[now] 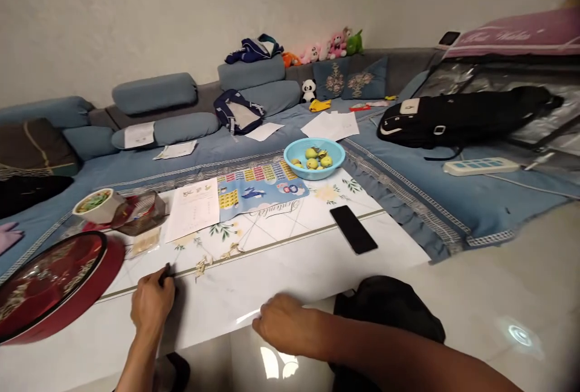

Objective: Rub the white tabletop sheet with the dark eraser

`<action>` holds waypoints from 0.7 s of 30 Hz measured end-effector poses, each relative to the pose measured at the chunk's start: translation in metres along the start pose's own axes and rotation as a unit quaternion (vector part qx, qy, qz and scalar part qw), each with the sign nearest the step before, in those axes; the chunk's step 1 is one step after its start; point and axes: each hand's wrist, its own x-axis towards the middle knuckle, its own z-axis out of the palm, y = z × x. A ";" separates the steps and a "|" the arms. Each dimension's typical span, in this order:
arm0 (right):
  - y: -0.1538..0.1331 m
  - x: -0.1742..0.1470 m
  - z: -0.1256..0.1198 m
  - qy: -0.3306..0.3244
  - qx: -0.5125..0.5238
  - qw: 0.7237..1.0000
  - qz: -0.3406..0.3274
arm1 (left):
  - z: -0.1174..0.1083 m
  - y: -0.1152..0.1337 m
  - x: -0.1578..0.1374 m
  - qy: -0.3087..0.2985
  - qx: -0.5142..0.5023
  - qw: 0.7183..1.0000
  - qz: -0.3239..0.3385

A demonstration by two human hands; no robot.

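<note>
My left hand is closed above the near left part of the table, with a small dark object showing between thumb and fingers. What that object is I cannot make out. My right hand is closed at the table's front edge, its fingers curled and partly hidden; a bright white strip shows beside them. Just beyond the hands lie small pale husk-like scraps. A red round tray with a clear lid stands left of my left hand. Farther right lies a black phone.
A blue basin of yellow-green fruit stands at the table's far side, near a blue printed chart and a paper sheet. At left are a potted succulent and a brown basket. A blue-covered sofa surrounds the table.
</note>
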 end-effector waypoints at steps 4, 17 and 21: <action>-0.004 -0.002 -0.001 0.007 0.009 1.000 0.001 | -0.003 0.022 -0.012 -0.003 0.021 0.999 0.050; -0.003 0.003 -0.001 -0.021 0.043 0.999 0.004 | -0.009 0.051 0.008 -0.034 -0.031 0.988 0.150; -0.003 0.004 0.000 -0.030 0.039 0.999 -0.002 | -0.008 0.051 0.021 0.001 -0.019 0.994 0.112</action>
